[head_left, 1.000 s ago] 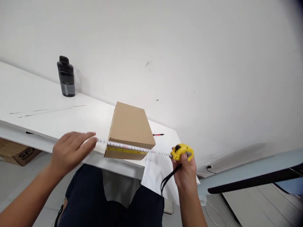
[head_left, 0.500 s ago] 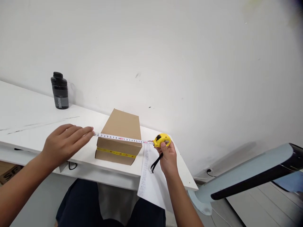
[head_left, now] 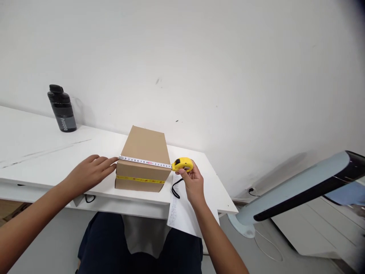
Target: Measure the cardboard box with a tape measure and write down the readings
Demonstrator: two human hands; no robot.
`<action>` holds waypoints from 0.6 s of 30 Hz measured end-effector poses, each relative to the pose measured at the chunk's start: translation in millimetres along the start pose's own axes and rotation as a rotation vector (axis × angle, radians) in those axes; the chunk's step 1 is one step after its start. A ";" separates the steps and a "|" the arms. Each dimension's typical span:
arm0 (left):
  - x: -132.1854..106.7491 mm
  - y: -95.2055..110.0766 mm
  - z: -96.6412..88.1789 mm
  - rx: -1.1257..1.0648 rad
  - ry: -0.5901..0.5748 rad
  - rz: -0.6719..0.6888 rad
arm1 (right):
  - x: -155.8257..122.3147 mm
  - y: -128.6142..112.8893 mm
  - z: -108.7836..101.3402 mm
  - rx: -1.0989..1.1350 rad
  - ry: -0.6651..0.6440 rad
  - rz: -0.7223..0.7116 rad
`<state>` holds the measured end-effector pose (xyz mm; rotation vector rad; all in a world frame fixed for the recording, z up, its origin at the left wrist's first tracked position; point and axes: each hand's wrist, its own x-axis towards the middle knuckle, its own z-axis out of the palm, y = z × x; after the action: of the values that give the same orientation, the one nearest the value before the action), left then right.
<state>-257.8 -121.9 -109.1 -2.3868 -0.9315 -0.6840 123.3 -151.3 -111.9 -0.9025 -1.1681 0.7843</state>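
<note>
Tape tip (head_left: 120,157) indistinct at left hand (head_left: 88,175); case (head_left: 181,164) in right hand (head_left: 193,185).

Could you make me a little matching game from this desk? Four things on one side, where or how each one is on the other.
1 bottle
2 tape measure
3 sheet of paper
4 cardboard box

a hangs over the front edge of the table
b yellow case, gripped in the right hand
c dark, upright, far left
d has the tape stretched across its top

Pairs: 1-c, 2-b, 3-a, 4-d
</note>
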 end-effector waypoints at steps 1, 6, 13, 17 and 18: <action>-0.8 2.7 3.4 -0.008 0.011 0.000 | 0.7 -2.0 1.9 -0.007 -0.011 0.003; 1.5 16.8 0.6 0.080 0.229 -0.184 | 6.3 -5.2 3.5 -0.007 -0.038 0.043; 17.4 49.6 8.7 -0.251 0.185 -0.319 | 8.2 1.3 -0.3 0.004 -0.047 0.058; 17.5 61.3 26.4 -0.299 0.302 -0.408 | 6.6 2.3 -0.5 -0.036 -0.047 0.056; 17.6 62.7 29.1 -0.291 0.320 -0.410 | 6.5 2.2 -0.5 -0.041 -0.046 0.059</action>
<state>-193.7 -137.1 -136.4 -2.2375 -1.2576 -1.3952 125.0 -144.7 -111.3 -0.9606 -1.2057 0.8349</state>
